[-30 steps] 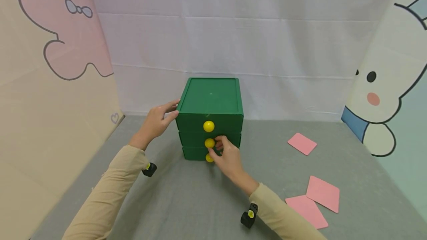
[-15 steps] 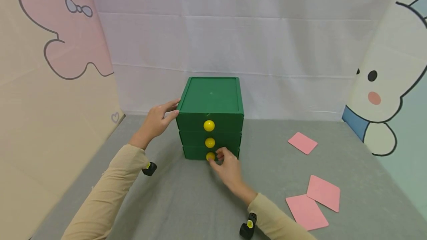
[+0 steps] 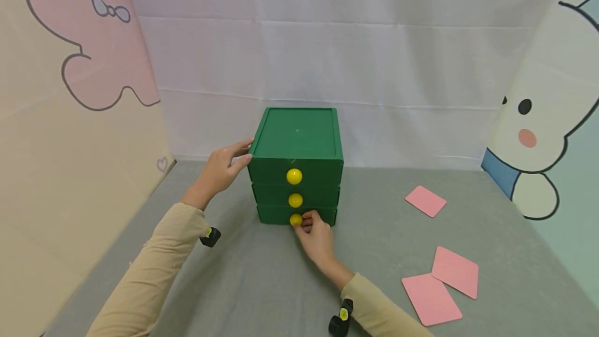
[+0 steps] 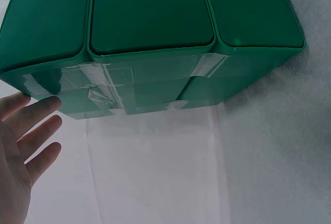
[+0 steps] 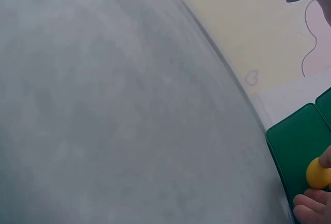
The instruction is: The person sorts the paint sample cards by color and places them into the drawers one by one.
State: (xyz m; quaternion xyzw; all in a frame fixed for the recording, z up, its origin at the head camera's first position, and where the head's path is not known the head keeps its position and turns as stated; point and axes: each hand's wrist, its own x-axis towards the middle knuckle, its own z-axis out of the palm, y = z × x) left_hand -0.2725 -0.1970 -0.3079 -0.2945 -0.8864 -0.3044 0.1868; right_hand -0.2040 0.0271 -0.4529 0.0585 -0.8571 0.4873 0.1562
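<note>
A green three-drawer box [image 3: 299, 131] stands on the grey cloth, its drawers all pushed in. Each drawer front has one round yellow knob; the top knob [image 3: 294, 176] and middle knob [image 3: 295, 200] are untouched. My right hand [image 3: 318, 241] pinches the bottom knob [image 3: 296, 220] between thumb and fingers. The right wrist view shows that yellow knob [image 5: 316, 174] with fingertips around it at the lower right edge. My left hand [image 3: 219, 173] rests against the box's upper left side. Its fingers [image 4: 39, 136] are spread and relaxed beside the taped side panel.
Three pink cards lie to the right on the grey cloth [image 3: 374, 254]: a far card [image 3: 426, 201], and a near pair, one card [image 3: 455, 272] touching the other card [image 3: 431, 299]. A white curtain [image 3: 327, 56] hangs behind the box. Printed cloth walls flank both sides.
My right hand has moved down from beside the middle knob to the bottom knob and now pinches it. The left hand and the box have stayed in place.
</note>
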